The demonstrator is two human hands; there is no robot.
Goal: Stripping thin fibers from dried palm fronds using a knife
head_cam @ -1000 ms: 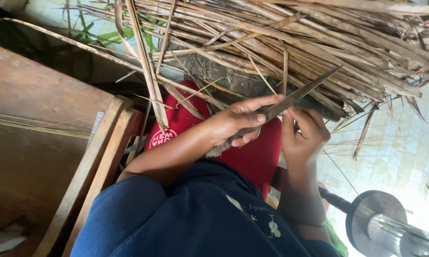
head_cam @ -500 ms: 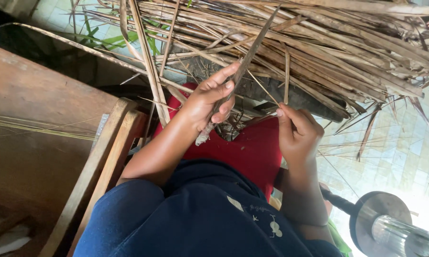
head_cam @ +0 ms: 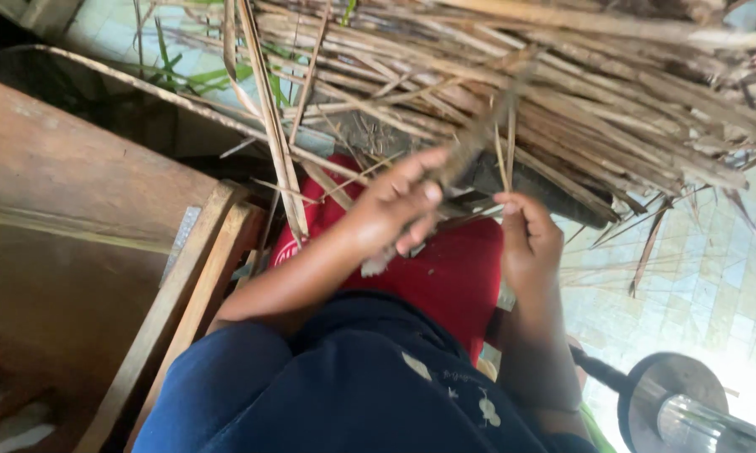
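Note:
My left hand (head_cam: 392, 211) is closed around a long dry leaf strip (head_cam: 482, 132), which points up and to the right and is blurred by motion. My right hand (head_cam: 525, 239) is beside it and pinches thin dry strips (head_cam: 507, 162) that rise into the pile. A big pile of dry palm-like leaves (head_cam: 563, 92) lies across the top of the view, just beyond both hands. Under the hands a red cloth (head_cam: 445, 281) covers my lap. My dark blue sleeve (head_cam: 344, 386) fills the lower middle.
A brown wooden board (head_cam: 67, 193) and wooden slats (head_cam: 189, 285) stand at the left. Pale tiled floor (head_cam: 688, 277) shows at the right. A round metal object with a dark handle (head_cam: 672, 407) sits at the bottom right. Green leaves (head_cam: 210, 75) show at the top left.
My left hand has swung its strip from pointing right, up toward the pile, and moved slightly left. My right hand has stayed close by, still pinching thin strips.

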